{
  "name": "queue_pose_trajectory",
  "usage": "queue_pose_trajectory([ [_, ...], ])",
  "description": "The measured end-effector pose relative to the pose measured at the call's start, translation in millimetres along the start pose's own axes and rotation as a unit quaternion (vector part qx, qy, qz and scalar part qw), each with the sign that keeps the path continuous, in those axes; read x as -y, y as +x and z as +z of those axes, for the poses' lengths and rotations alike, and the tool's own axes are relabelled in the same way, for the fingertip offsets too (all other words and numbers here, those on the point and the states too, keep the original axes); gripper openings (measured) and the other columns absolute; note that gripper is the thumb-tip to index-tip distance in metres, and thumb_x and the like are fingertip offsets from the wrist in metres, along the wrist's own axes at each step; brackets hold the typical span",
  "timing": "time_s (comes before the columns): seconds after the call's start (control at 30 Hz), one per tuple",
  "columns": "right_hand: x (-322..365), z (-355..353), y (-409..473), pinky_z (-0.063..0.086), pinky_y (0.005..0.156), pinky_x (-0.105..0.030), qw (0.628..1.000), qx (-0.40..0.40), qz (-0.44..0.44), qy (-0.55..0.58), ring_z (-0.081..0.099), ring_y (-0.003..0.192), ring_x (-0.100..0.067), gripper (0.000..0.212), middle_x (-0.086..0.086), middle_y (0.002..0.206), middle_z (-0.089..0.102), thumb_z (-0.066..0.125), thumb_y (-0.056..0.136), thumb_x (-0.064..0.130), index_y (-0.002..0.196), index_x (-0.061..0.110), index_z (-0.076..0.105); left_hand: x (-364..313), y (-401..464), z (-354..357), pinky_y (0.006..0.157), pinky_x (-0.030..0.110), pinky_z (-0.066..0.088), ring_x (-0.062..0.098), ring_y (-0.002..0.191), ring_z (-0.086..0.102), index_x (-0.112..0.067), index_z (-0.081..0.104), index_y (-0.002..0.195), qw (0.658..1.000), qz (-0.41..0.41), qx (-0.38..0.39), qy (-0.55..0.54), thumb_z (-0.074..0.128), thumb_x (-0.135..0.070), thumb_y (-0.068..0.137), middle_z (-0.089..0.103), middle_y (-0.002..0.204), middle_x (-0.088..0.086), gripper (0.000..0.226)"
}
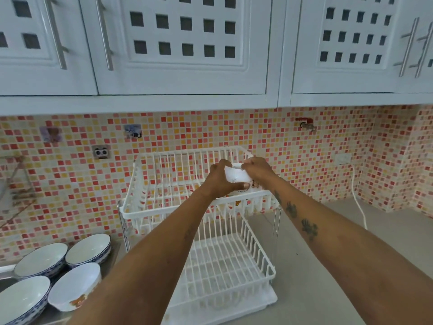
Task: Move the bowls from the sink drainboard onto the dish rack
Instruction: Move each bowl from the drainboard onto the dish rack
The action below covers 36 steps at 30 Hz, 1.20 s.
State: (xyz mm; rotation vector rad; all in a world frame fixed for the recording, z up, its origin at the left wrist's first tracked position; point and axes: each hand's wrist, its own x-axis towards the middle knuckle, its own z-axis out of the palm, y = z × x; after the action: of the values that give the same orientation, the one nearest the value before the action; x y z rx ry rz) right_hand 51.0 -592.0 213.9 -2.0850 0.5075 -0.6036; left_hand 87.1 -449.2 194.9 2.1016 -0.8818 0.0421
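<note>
A white two-tier wire dish rack (150,207) stands on the counter against the tiled wall. Over the right side of its upper tier I hold a small white bowl (236,175) with cartoon bear prints, tilted on its side. My left hand (220,181) grips the bowl's left edge and my right hand (256,171) grips its right edge. On the steel drainboard (56,316) at the lower left sit several bowls: three white ones with blue patterned rims (41,259) (89,247) (22,299) and a plain white one with an orange print (75,285).
White wall cabinets (182,43) with metal handles hang overhead. The lower rack tier (225,266) holds nothing visible. A white power cord (358,200) runs down the wall to the grey counter (328,266) at the right. A wall tap (308,125) sticks out above the rack.
</note>
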Motion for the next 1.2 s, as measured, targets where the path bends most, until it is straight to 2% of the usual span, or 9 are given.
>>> queue_pose_trajectory([
  [0.33, -6, 3, 3, 0.047, 0.078, -0.030, 0.998, 0.008, -0.002, -0.056, 0.059, 0.111, -0.027, 0.036, -0.010, 0.135, 0.057, 0.050, 0.093, 0.023, 0.125, 0.009, 0.059, -1, -2, 5, 0.091, 0.029, 0.041, 0.029, 0.121, 0.047, -0.017, 0.037, 0.136, 1.000, -0.011, 0.010, 0.017, 0.084, -0.039, 0.070, 0.036, 0.139, 0.013, 0.084],
  [0.47, -8, 0, -2, 0.043, 0.083, -0.028, 0.991, -0.080, -0.052, -0.089, 0.058, 0.115, -0.030, 0.031, -0.015, 0.132, 0.058, 0.055, 0.093, 0.022, 0.116, 0.004, 0.065, -10, -8, 0, 0.107, 0.040, 0.039, 0.033, 0.137, 0.036, -0.019, 0.021, 0.149, 0.999, -0.029, 0.040, 0.017, 0.081, -0.040, 0.074, 0.024, 0.152, 0.013, 0.098],
  [0.57, 1, 0, -12, 0.038, 0.092, -0.027, 0.976, -0.153, -0.135, -0.073, 0.052, 0.119, -0.030, 0.027, -0.017, 0.131, 0.053, 0.053, 0.094, 0.020, 0.110, 0.002, 0.065, -14, -12, -24, 0.113, 0.044, 0.033, 0.034, 0.145, 0.026, -0.018, 0.008, 0.154, 0.997, -0.057, 0.002, -0.046, 0.075, -0.044, 0.080, 0.010, 0.160, 0.013, 0.103],
  [0.7, 36, 23, -29, 0.034, 0.079, -0.026, 0.960, -0.183, -0.214, 0.009, 0.052, 0.101, -0.027, 0.022, -0.021, 0.116, 0.055, 0.046, 0.096, 0.017, 0.094, 0.000, 0.060, -6, -22, -74, 0.102, 0.037, 0.041, 0.034, 0.138, 0.037, -0.012, 0.020, 0.151, 0.992, -0.055, -0.086, -0.074, 0.062, -0.046, 0.089, 0.020, 0.156, 0.015, 0.081],
  [0.77, 66, 48, -41, 0.031, 0.073, -0.026, 0.951, -0.172, -0.253, 0.042, 0.046, 0.085, -0.021, 0.019, -0.019, 0.100, 0.053, 0.043, 0.095, 0.015, 0.084, 0.004, 0.054, 5, -33, -95, 0.089, 0.029, 0.044, 0.029, 0.124, 0.050, -0.009, 0.031, 0.145, 0.980, -0.062, -0.150, -0.111, 0.056, -0.042, 0.094, 0.031, 0.152, 0.014, 0.066],
  [0.9, 136, 110, -82, 0.030, 0.061, -0.019, 0.913, -0.141, -0.359, 0.131, 0.043, 0.071, -0.019, 0.021, -0.013, 0.077, 0.047, 0.042, 0.093, 0.009, 0.072, 0.007, 0.044, 43, -69, -140, 0.096, 0.036, 0.045, 0.024, 0.114, 0.055, -0.004, 0.053, 0.122, 0.939, -0.065, -0.315, -0.120, 0.051, -0.032, 0.098, 0.056, 0.128, 0.013, 0.037],
  [1.03, 187, 184, -125, 0.036, 0.062, -0.024, 0.886, -0.055, -0.409, 0.212, 0.052, 0.066, -0.025, 0.028, -0.021, 0.076, 0.059, 0.044, 0.093, 0.009, 0.074, -0.008, 0.056, 96, -120, -192, 0.064, 0.029, 0.039, 0.009, 0.068, 0.046, -0.008, 0.049, 0.089, 0.890, -0.109, -0.424, -0.126, 0.044, -0.022, 0.100, 0.052, 0.078, -0.001, 0.019],
  [1.1, 201, 220, -147, 0.037, 0.059, -0.032, 0.880, 0.001, -0.413, 0.236, 0.051, 0.063, -0.028, 0.028, -0.022, 0.071, 0.057, 0.044, 0.093, 0.009, 0.072, -0.008, 0.053, 127, -145, -217, 0.065, 0.028, 0.037, 0.011, 0.068, 0.046, -0.007, 0.048, 0.089, 0.869, -0.159, -0.450, -0.127, 0.040, -0.023, 0.101, 0.050, 0.076, -0.003, 0.021],
  [1.2, 204, 280, -169, 0.042, 0.059, -0.037, 0.888, 0.096, -0.379, 0.241, 0.054, 0.067, -0.038, 0.030, -0.028, 0.077, 0.060, 0.044, 0.092, 0.012, 0.073, -0.011, 0.051, 187, -181, -244, 0.082, 0.045, 0.047, 0.037, 0.097, 0.061, 0.005, 0.058, 0.105, 0.843, -0.240, -0.461, -0.136, 0.037, -0.028, 0.098, 0.065, 0.104, 0.022, 0.040],
])
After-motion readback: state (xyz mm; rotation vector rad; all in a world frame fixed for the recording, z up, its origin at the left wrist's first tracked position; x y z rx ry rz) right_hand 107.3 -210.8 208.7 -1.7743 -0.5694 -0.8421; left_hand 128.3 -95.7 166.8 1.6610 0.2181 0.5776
